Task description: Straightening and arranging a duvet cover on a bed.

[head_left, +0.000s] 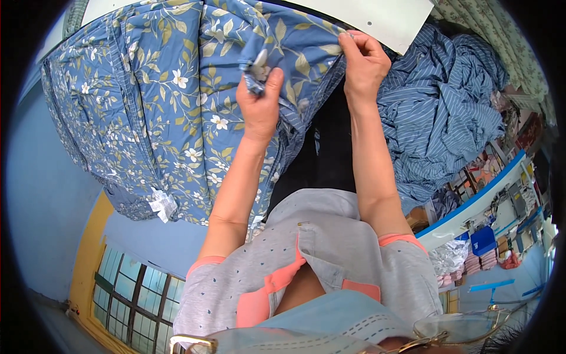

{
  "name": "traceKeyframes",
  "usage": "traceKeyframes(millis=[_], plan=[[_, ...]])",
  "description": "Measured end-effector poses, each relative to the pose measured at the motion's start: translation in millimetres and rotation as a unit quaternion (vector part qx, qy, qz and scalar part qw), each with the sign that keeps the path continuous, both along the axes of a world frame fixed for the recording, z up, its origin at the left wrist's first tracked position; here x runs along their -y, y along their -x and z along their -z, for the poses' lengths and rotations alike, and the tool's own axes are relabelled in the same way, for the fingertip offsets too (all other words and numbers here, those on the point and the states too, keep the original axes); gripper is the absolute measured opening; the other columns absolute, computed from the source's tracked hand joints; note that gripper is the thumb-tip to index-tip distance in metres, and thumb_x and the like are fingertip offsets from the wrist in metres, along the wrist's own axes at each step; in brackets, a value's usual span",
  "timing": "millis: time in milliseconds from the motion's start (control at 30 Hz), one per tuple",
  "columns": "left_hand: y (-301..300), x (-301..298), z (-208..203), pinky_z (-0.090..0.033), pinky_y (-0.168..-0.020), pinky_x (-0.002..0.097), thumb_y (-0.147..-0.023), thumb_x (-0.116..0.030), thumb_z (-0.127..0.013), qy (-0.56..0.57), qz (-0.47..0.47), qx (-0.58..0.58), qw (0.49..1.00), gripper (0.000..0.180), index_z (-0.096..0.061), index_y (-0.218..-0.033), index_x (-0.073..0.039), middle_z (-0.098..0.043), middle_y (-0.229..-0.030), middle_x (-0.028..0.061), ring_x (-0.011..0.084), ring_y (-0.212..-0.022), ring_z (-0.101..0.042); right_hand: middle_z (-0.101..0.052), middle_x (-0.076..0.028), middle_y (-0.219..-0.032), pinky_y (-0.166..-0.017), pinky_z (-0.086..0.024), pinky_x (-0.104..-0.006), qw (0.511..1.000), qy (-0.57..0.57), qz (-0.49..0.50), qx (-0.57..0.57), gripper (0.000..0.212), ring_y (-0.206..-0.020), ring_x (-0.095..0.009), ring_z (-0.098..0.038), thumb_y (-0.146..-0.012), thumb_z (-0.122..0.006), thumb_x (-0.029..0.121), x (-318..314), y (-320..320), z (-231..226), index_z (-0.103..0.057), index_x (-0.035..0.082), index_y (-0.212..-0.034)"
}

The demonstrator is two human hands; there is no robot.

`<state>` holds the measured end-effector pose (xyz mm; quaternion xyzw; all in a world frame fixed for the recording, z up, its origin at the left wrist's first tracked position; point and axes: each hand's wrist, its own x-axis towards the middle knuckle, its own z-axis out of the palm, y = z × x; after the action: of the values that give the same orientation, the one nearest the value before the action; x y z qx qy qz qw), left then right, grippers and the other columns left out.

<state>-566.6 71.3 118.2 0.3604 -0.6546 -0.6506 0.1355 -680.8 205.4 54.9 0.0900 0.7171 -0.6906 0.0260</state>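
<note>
A large blue cloth printed with white flowers and green leaves (177, 100) spreads across the left and middle, its underside striped. My left hand (259, 103) grips a bunched fold of this floral cloth near the middle, thumb raised beside the fold. Farther right, my right hand (364, 56) pinches the cloth's upper right corner between thumb and fingers. The stretch of cloth between both hands is lifted, and its right edge slants down toward my body. A white label (163, 205) shows at the cloth's lower edge.
A white tabletop (392, 23) lies beyond the cloth. To the right is a heap of blue striped fabric (439, 112). A patterned curtain (525, 47) hangs at the far right. Lower right stand a blue-edged table (471, 203) and a blue bin (483, 241); a barred window (138, 292) is lower left.
</note>
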Motion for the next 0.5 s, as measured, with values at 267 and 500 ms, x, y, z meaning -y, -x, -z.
traceKeyframes(millis=[267, 500], plan=[[-13, -17, -24, -0.049, -0.077, 0.0349, -0.088, -0.006, -0.068, -0.052, 0.078, 0.009, 0.996, 0.023, -0.054, -0.107, -0.003, -0.061, -0.097, 0.0065, 0.0171, -0.089, -0.060, -0.065, -0.012, -0.081, -0.061, -0.052, -0.0328, 0.928, -0.101, -0.229, -0.275, 0.011, -0.070, -0.024, -0.064, -0.077, -0.074, -0.001, 46, -38, -119, -0.063, 0.002, -0.079], [-4, -8, -22, -0.048, -0.079, 0.0320, -0.095, -0.010, -0.066, 0.128, -0.056, -0.019, 0.990, 0.020, -0.065, -0.110, 0.002, -0.065, -0.103, 0.0053, 0.0155, -0.089, -0.059, -0.069, -0.005, -0.091, -0.070, -0.052, -0.0256, 0.988, -0.151, -0.037, 0.013, 0.017, -0.076, -0.011, -0.064, -0.088, -0.073, 0.010, 12, -17, -13, -0.068, 0.000, -0.100]])
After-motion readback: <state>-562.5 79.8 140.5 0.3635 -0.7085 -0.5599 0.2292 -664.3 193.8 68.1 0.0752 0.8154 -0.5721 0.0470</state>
